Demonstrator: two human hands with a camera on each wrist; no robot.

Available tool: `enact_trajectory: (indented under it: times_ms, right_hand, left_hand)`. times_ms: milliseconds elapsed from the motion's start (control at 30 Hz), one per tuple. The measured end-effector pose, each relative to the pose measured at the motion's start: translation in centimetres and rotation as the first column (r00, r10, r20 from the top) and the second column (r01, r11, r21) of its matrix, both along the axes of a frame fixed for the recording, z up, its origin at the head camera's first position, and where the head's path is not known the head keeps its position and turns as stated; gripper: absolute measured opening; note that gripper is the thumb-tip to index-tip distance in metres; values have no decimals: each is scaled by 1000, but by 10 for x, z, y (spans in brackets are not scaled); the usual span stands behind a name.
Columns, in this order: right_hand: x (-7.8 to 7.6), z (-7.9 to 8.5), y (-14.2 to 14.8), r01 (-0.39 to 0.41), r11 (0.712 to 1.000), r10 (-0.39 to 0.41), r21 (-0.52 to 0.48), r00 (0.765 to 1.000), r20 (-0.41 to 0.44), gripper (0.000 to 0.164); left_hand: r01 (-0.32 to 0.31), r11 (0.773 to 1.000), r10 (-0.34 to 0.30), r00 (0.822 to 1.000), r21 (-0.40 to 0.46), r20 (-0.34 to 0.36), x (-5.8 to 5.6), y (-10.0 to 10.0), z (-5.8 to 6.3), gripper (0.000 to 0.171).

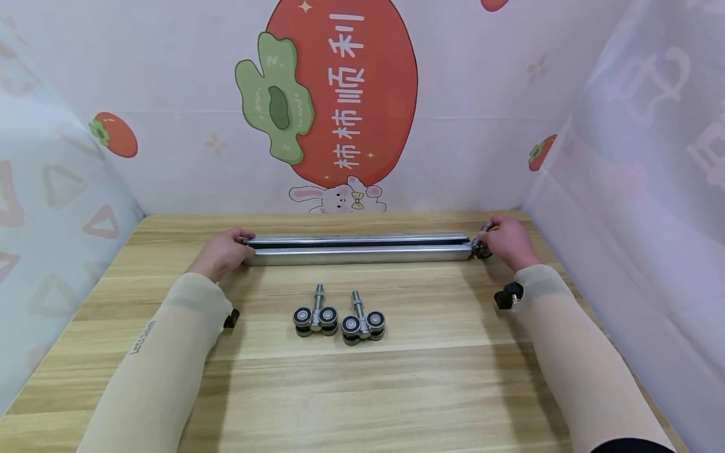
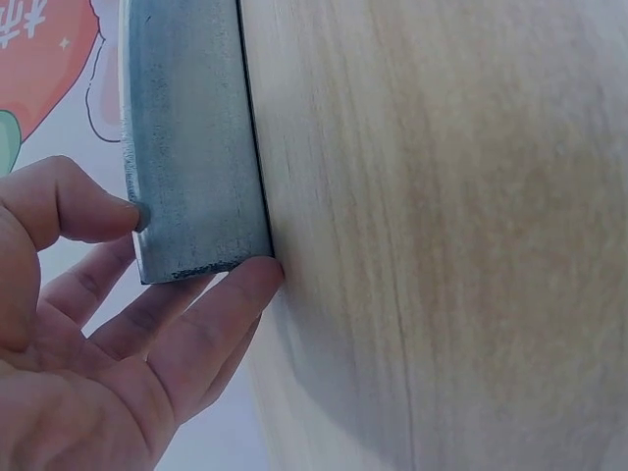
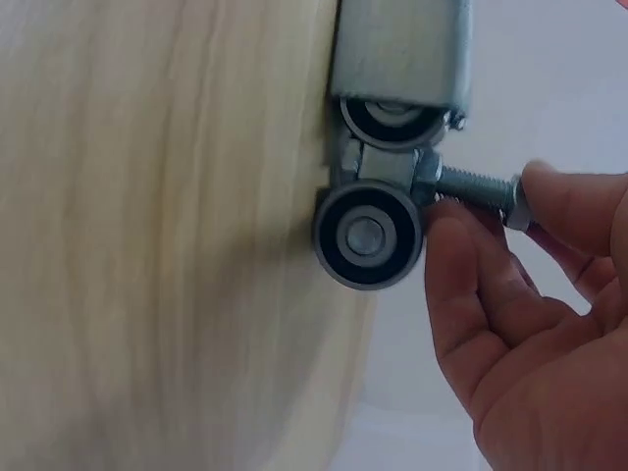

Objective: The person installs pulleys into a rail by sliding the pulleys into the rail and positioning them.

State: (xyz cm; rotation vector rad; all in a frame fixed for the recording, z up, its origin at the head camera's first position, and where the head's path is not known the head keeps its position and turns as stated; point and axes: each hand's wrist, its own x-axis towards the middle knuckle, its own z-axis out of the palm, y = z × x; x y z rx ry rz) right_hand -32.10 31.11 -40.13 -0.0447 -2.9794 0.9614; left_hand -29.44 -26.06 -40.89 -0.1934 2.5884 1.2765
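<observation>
A slotted silver metal rail (image 1: 362,255) lies crosswise at the back of the table, its long slot facing up. My left hand (image 1: 222,253) holds its left end; in the left wrist view the thumb (image 2: 103,214) is on the rail's edge and the fingers are around the cut end. At the other end my right hand (image 1: 511,240) pinches the threaded bolt (image 3: 473,186) of a roller trolley (image 3: 368,235). One pair of its wheels is partly inside the rail's opening, while the nearer pair sits outside. The bolt points upward from the table.
Two more roller trolleys (image 1: 316,319) lie side by side on the wooden table (image 1: 396,396), in front of the rail, their bolts pointing away from me. Printed cloth (image 1: 187,163) hangs behind the table and along both sides.
</observation>
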Motion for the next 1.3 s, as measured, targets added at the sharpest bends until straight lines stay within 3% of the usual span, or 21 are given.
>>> enact_trajectory:
  times_ms: [200, 600, 933, 1100, 1300]
  right_hand:
    - [-2, 4, -21, -44, 998, 46, -53, 998, 41, 17]
    - [-4, 11, -39, -91, 993, 91, 73, 996, 9, 13]
    - [-9, 13, -99, -188, 975, 191, 119, 982, -13, 12]
    - [-9, 14, -125, -183, 969, 186, 163, 982, -4, 10]
    - [-10, 13, -147, -172, 974, 171, 149, 985, 17, 8]
  left_hand:
    - [1, 1000, -1, 1000, -16, -1, 1, -3, -1, 56]
    - [2, 1000, -2, 1000, 18, 12, 2, 0, 1, 58]
    - [8, 999, -8, 1000, 38, 0, 0, 0, -1, 55]
    - [8, 1000, -8, 1000, 22, -4, -1, 0, -1, 54]
    - [17, 1000, -17, 1000, -7, -6, -1, -1, 0, 54]
